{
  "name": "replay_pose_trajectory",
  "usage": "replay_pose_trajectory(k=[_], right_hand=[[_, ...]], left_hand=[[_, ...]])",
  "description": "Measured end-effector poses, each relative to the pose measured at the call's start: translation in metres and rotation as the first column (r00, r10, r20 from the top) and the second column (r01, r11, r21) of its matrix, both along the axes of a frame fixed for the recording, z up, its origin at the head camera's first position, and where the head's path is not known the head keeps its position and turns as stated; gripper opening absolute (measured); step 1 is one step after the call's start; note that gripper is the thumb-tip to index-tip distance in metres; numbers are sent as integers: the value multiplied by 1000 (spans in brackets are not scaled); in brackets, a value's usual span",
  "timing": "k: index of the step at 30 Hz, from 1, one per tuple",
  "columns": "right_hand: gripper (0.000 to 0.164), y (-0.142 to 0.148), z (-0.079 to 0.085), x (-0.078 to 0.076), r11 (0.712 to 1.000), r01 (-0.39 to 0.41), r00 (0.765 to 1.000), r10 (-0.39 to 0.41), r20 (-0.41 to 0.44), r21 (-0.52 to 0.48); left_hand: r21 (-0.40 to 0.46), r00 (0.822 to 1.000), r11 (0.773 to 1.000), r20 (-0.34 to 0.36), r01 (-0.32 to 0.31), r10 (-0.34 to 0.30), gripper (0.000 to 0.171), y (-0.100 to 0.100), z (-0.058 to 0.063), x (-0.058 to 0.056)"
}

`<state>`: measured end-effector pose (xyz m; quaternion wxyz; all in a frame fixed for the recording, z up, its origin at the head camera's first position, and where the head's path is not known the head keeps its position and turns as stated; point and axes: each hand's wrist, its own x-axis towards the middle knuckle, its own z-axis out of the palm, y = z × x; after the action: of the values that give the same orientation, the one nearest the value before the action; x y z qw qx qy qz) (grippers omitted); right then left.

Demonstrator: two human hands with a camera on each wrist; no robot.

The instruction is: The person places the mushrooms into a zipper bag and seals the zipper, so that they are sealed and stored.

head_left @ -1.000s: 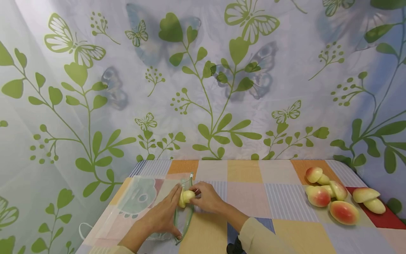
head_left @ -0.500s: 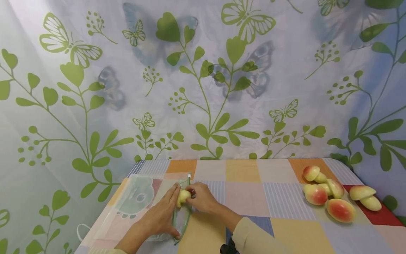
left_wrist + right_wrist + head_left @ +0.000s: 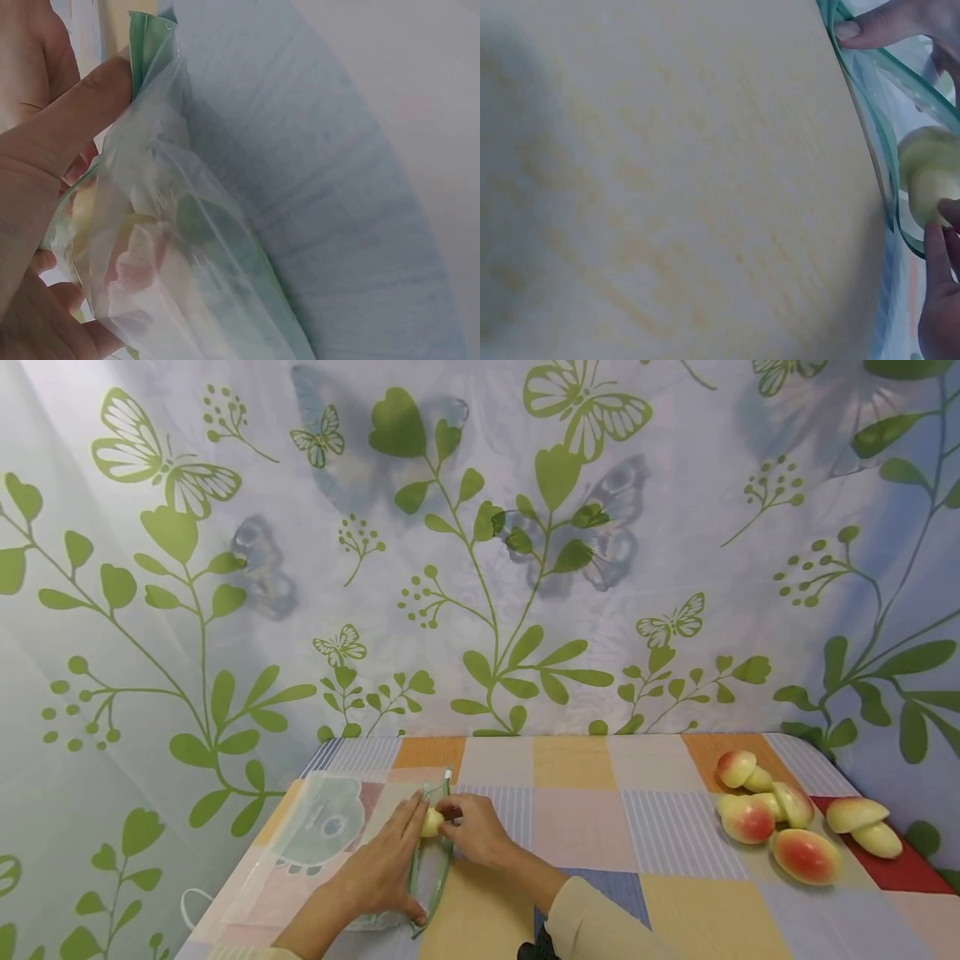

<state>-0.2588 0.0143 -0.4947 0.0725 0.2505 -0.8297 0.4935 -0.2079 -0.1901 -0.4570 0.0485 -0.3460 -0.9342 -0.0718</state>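
A clear zip bag (image 3: 330, 822) with a green dinosaur print lies on the left of the table, its green-edged mouth facing right. My left hand (image 3: 378, 864) spreads over the mouth, fingers extended towards the far end and thumb on the near part of the green edge. A pale yellow mushroom-shaped piece (image 3: 431, 823) is at the bag's mouth. My right hand (image 3: 478, 831) pinches its stem end; the cap (image 3: 930, 146) points into the bag in the right wrist view. Through the plastic (image 3: 202, 247) in the left wrist view, blurred yellow and reddish shapes show inside the bag.
At the right of the patchwork-covered table (image 3: 577, 827) lie several red-and-yellow mushroom-shaped pieces (image 3: 806, 857). A leaf-and-butterfly patterned curtain (image 3: 480, 568) hangs behind and at the left. A thin white loop (image 3: 193, 906) shows by the left table edge.
My right hand has pushed the mushroom-shaped piece leftwards into the bag's mouth, so less of it shows beside my left fingers. My left hand stays at the bag's edge.
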Motion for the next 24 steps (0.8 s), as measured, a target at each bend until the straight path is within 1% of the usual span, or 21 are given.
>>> replay_pose_trajectory(k=[2, 5, 12, 18, 24], right_hand=[[23, 1, 0, 0, 1000, -12, 1000, 12, 25, -15], [25, 4, 1, 2, 999, -24, 995, 27, 93, -33], [28, 7, 3, 6, 994, -65, 972, 84, 221, -90], [32, 7, 0, 5, 983, -94, 955, 134, 266, -157], [39, 12, -1, 3, 960, -152, 921, 224, 317, -236]], left_hand=[[-2, 1000, 1000, 3, 1, -1, 154, 1, 1, 0], [-7, 1000, 1000, 6, 4, -3, 154, 1, 2, 0], [-35, 1000, 999, -10, 3, -3, 155, 3, 3, 1], [-45, 1000, 999, -20, -4, 3, 154, 4, 3, 1], [-40, 1000, 999, 2, -19, 19, 154, 5, 3, 1]])
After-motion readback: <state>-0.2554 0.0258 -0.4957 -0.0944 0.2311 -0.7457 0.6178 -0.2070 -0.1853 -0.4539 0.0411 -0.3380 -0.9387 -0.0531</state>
